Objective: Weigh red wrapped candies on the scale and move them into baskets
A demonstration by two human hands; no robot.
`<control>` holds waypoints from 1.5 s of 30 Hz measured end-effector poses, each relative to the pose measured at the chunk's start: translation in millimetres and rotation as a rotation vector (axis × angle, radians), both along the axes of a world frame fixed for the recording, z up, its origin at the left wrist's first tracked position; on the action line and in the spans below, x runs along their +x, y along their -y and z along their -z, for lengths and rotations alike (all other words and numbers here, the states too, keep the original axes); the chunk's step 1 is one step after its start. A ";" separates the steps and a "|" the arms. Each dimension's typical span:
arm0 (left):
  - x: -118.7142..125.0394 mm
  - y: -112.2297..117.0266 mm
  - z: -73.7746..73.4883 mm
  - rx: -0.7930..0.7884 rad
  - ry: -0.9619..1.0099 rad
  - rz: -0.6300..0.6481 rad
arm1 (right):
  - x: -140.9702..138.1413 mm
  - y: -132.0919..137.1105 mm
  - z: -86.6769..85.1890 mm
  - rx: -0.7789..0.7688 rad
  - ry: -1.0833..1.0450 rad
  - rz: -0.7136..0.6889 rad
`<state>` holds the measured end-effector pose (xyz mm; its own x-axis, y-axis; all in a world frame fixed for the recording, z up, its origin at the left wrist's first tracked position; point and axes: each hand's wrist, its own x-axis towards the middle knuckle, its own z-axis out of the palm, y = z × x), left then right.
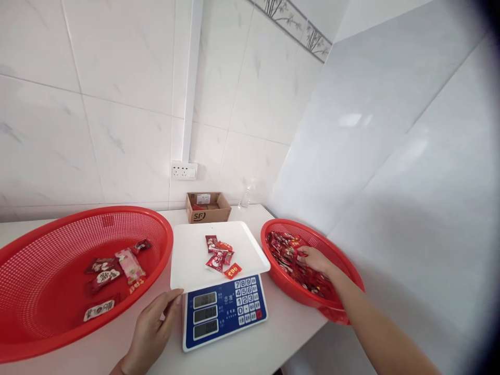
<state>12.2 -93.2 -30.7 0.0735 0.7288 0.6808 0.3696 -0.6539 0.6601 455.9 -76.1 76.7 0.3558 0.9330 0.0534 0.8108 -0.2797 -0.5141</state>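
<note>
A digital scale (pixel 225 312) with a blue keypad panel and a white weighing tray (pixel 187 255) stands before me. Several red-wrapped candies (pixel 216 260) lie in a small heap on the tray. My left hand (pixel 154 328) has its fingers drawn together at the tray's near left corner, index finger and thumb touching the edge. In the right-hand red basket (pixel 291 289), my right hand (pixel 314 259) reaches among many wrapped candies (pixel 283 255). Its fingers are closed at a red packet, and the fingertips are partly hidden.
A large red basket (pixel 164 250) on the left holds several wrapped snacks (pixel 105 277) and a pink packet (pixel 130 264). Behind the scale are a small cardboard box (pixel 211 214) and a clear plastic bottle (pixel 245 198). A socket (pixel 183 171) is on the tiled wall.
</note>
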 end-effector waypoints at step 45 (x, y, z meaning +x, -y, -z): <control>3.0 5.2 1.0 -0.085 0.008 0.052 | -189.1 -30.4 13.7 0.230 -0.015 -0.487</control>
<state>15.2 -98.4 -31.7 0.1078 0.7795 0.6170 0.3308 -0.6134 0.7171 266.8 -45.7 63.1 -0.1134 0.9551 0.2739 0.8109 0.2483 -0.5299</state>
